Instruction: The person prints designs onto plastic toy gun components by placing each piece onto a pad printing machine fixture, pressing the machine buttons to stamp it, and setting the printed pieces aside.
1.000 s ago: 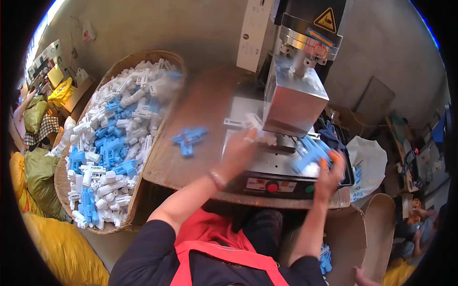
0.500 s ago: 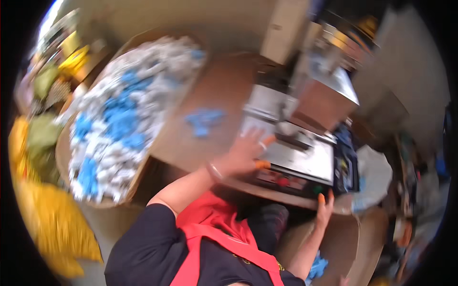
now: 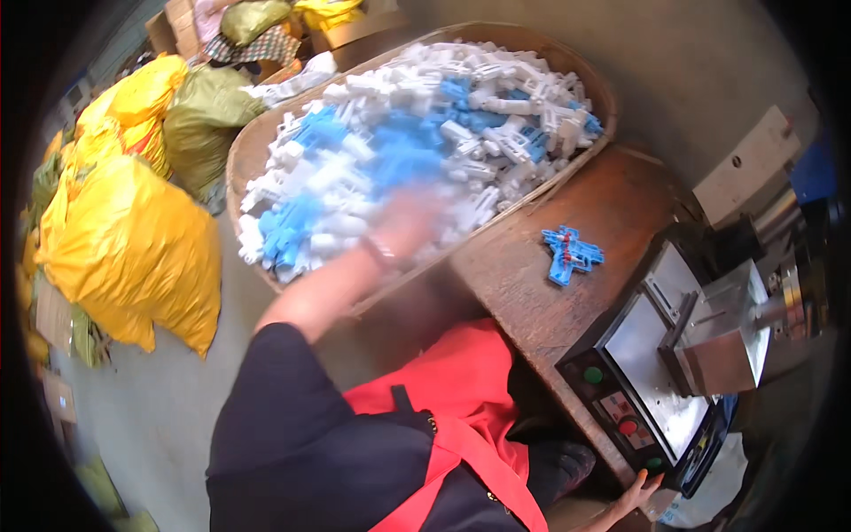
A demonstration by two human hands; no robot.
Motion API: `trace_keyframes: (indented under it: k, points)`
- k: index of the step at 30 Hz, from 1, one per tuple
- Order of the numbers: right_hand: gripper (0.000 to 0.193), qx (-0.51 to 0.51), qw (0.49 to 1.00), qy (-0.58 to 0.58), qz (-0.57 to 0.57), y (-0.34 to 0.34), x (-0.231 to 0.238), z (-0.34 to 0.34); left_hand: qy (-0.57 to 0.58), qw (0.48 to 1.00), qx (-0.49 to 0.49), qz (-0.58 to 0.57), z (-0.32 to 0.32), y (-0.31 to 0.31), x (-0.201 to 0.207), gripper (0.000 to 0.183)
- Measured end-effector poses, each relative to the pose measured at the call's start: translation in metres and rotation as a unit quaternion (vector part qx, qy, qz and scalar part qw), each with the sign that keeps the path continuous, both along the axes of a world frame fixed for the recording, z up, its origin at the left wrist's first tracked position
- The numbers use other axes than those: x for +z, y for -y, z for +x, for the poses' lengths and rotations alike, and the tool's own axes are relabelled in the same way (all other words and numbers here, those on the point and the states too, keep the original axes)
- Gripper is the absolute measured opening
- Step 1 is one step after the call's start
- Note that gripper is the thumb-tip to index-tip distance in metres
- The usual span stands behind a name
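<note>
My left hand (image 3: 415, 215), blurred by motion, reaches over a big oval bin (image 3: 238, 182) heaped with white plastic toy pistol parts (image 3: 510, 142) and blue ones (image 3: 288, 229). Its fingers are smeared, so whether they grip a piece cannot be made out. My right hand (image 3: 631, 498), with orange covers on the fingertips, is at the front corner of a black press machine (image 3: 612, 390), beside a green button (image 3: 654, 463). Its visible fingers are stretched out and hold nothing I can see. A few blue toy pistol pieces (image 3: 572, 254) with small red parts lie on the wooden table (image 3: 532, 297).
The machine's metal block (image 3: 722, 350) hangs over its pale plate at the right. Full yellow sacks (image 3: 133, 253) and an olive sack (image 3: 208, 111) stand on the floor left of the bin. A white panel (image 3: 745, 164) leans near the wall.
The view has turned left. My left hand has moved from the machine's plate across to the bin. My right hand remains by the machine's front corner.
</note>
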State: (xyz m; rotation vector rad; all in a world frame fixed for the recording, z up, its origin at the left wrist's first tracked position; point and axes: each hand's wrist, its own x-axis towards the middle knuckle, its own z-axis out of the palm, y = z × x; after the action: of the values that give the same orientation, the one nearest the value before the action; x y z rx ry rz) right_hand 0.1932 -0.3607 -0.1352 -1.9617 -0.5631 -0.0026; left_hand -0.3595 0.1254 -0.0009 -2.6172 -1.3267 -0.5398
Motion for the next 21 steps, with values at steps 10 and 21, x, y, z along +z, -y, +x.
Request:
trace_keyframes:
  k: [10,21]
  points:
    - [0.036,-0.002,0.994,0.106,0.011,-0.081,0.092,-0.059,0.232,0.935,-0.268,0.019,0.118,0.066,0.071,0.038]
    - [0.02,0.151,0.945,0.278,0.086,-0.224,0.122,0.013,0.221,0.899,-0.36,-0.114,0.271,0.136,0.009,0.05]
